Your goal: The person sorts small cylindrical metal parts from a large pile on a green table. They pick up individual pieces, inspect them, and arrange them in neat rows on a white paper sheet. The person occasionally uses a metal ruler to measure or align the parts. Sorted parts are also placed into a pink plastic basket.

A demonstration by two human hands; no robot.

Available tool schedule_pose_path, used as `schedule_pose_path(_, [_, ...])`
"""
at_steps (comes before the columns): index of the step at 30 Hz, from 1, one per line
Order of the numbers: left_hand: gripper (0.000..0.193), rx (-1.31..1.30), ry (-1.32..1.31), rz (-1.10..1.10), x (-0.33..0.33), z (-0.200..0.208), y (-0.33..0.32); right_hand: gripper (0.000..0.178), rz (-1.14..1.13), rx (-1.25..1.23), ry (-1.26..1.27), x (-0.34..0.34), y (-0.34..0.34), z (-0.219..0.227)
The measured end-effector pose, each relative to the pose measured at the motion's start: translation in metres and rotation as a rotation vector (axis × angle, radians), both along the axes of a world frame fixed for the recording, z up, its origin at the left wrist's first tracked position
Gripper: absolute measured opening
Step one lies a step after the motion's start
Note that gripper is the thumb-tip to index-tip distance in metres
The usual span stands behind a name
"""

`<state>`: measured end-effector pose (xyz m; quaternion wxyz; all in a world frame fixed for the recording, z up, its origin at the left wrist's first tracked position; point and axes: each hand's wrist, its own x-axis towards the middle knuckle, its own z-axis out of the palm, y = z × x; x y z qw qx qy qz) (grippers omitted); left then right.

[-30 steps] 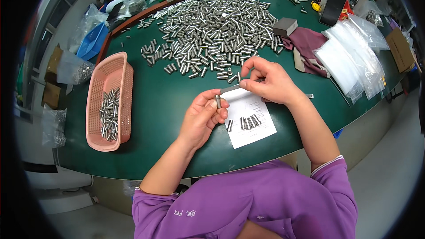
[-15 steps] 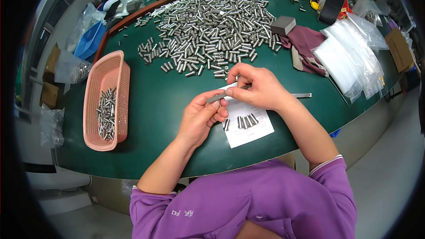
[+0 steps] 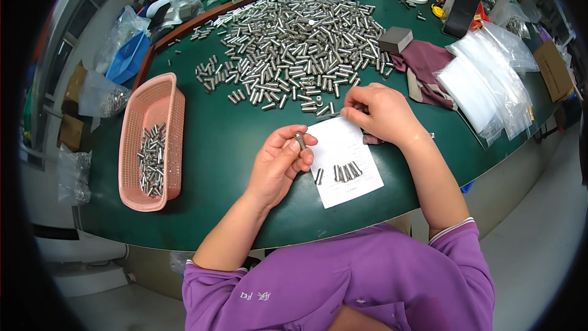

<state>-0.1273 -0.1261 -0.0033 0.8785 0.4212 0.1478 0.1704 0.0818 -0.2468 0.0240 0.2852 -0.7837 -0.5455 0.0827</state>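
Note:
My left hand (image 3: 282,156) pinches one short metal pin (image 3: 300,141) between thumb and fingers, held upright above the table. My right hand (image 3: 380,112) is closed on a flat grey metal bar (image 3: 328,116), whose end sticks out from the fingertips toward the left; the rest of it is hidden in the hand. Below the hands lies a white printed sheet (image 3: 349,193). A small row of pins (image 3: 348,172) rests on it, with a single pin (image 3: 319,176) at its left edge. Just beyond the right fingers spreads a big heap of similar pins (image 3: 300,43).
A pink plastic basket (image 3: 130,171) with loose pins stands at the left. To the right are a grey block (image 3: 395,40), a maroon cloth (image 3: 425,55), clear plastic bags (image 3: 484,79) and a phone (image 3: 462,11). A dark reddish item (image 3: 372,140) shows under my right wrist.
My right hand has drawn the flat bar away from the pin, moving right and farther from me. The left hand keeps its pin, which now shows plainly. The view has shifted slightly.

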Motion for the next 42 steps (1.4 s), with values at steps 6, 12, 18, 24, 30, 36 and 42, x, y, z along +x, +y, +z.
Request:
schedule_pose_path(6, [0.029,0.036,0.026,-0.007,-0.003,-0.005,0.0,0.014,0.141,0.239,-0.014,-0.003,0.002,0.0])
schedule_pose_path(12, [0.045,0.205,-0.021,-0.028,-0.001,-0.006,-0.001,0.02,0.363,0.447,0.18,-0.032,0.008,0.0])
schedule_pose_path(18, [0.053,0.363,0.033,-0.005,0.001,0.002,-0.002,0.021,0.428,0.442,0.118,-0.024,0.007,0.002])
schedule_pose_path(24, [0.077,1.073,0.308,-0.164,-0.014,0.023,0.001,0.017,0.51,0.229,0.036,-0.019,-0.006,0.011])
schedule_pose_path(30, [0.08,1.185,0.31,-0.239,-0.014,0.024,-0.011,0.017,0.619,0.099,0.013,-0.032,-0.007,0.002])
schedule_pose_path(36, [0.082,1.171,0.315,-0.228,-0.013,0.016,-0.013,0.018,0.558,0.017,0.087,-0.019,-0.014,0.013])
schedule_pose_path(42, [0.084,1.289,0.287,-0.205,-0.011,0.017,-0.018,0.035,0.37,-0.112,-0.031,-0.028,-0.038,0.026])
